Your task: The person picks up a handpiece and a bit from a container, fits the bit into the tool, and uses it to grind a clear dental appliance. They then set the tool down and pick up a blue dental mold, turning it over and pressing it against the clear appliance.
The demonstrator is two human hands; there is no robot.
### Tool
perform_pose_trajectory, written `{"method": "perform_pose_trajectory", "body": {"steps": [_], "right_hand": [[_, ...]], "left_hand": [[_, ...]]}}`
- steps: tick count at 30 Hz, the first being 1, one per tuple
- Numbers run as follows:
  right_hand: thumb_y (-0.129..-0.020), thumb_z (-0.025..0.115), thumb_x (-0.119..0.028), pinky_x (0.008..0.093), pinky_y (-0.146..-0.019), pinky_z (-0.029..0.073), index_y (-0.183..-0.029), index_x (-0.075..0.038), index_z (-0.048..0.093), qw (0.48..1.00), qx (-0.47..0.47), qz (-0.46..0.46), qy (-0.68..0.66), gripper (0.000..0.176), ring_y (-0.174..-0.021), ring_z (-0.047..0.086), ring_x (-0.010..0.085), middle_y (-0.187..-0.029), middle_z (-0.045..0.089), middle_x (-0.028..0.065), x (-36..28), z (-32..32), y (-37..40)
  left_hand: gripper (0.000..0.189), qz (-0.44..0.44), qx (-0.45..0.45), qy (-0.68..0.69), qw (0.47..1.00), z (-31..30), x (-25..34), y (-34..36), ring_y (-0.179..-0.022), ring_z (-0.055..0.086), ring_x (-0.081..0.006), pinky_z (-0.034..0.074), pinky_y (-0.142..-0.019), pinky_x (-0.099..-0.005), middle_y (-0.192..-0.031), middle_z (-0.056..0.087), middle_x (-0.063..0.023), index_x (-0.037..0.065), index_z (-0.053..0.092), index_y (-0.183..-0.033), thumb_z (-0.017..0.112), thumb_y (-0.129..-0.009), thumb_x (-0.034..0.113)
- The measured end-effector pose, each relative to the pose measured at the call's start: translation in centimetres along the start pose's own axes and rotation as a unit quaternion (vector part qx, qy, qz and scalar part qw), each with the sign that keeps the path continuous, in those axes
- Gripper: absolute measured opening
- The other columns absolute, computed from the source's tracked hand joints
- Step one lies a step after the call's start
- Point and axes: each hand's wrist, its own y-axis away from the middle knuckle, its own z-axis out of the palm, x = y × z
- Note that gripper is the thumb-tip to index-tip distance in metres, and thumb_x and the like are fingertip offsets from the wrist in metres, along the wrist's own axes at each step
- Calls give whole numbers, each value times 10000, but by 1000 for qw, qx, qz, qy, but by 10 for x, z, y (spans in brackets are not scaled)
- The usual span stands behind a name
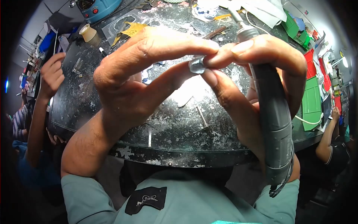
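A small clear, shiny piece [197, 66] is pinched between the fingertips of my left hand [138, 71], above the black table. The fingertips of my right hand [257, 63] meet it from the right, thumb below and index finger above. My right hand also holds a thick dark handpiece [276, 123], which lies across the palm. Its metal tip [235, 16] points up and away, past the index finger. Whether my right fingertips press on the clear piece or only touch it is hard to tell.
The scuffed black table [167, 140] bears a blue machine [102, 9], a cream spool [87, 33], yellow paper [132, 30] and a brown-handled tool [216, 32]. Green bins [312, 102] stand at right. A co-worker's hand [52, 74] is raised at left; another person's arm [328, 134] is at right.
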Motion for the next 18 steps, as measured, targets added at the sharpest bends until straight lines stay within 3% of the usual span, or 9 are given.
{"method": "perform_pose_trajectory", "body": {"steps": [6, 8, 10, 11, 14, 18], "right_hand": [[-692, 668, 191, 331, -814, 522, -1126, -14, 420, 999, 6, -45, 2, 540, -875, 635, 198, -950, 579, 142, 5, -1, 2], [-784, 697, -9, 336, -827, 496, -1161, 19, 465, 1000, -11, -13, -2, 444, -868, 602, 186, -966, 578, 141, 3, -1, 3], [-855, 644, -303, 325, -803, 465, -1160, 46, 531, 991, -13, 131, -24, 478, -845, 566, 177, -984, 586, 145, -16, -13, 1], [-858, 556, -481, 305, -766, 440, -1129, 54, 578, 997, -40, 63, -21, 600, -818, 551, 172, -987, 590, 150, 3, -25, 5], [-866, 546, -429, 314, -746, 462, -1144, 47, 541, 989, -17, 119, -85, 551, -840, 587, 206, -972, 591, 159, -10, -15, 4], [-878, 532, -350, 328, -715, 496, -1165, 37, 485, 962, 24, 209, -175, 485, -872, 641, 256, -950, 592, 173, -20, -7, 7]], "left_hand": [[318, -5, 38, 28, 999, 5, 2, 0, -1025, 608, -287, 471, -915, -390, -1041, 642, -193, -68, 562, -1100, 667, -800, -71], [306, 0, 33, 15, 999, 3, 4, -3, -1015, 611, -284, 475, -909, -384, -1037, 642, -189, -64, 565, -1082, 669, -795, -77], [278, 35, 29, -72, 996, -1, 5, -4, -973, 623, -272, 491, -884, -374, -1012, 642, -185, -57, 571, -1048, 671, -790, -85], [221, 37, 47, -71, 996, 1, 2, -4, -953, 623, -261, 502, -849, -362, -989, 641, -179, -54, 577, -1023, 651, -815, -59], [165, 43, -13, -65, 997, -12, 1, -6, -958, 614, -253, 504, -829, -348, -968, 637, -180, -54, 579, -1002, 620, -845, -24], [125, -29, 32, -1, 999, -6, -5, 3, -928, 597, -229, 499, -803, -340, -995, 602, -179, -73, 546, -975, 574, -884, 8]]}}
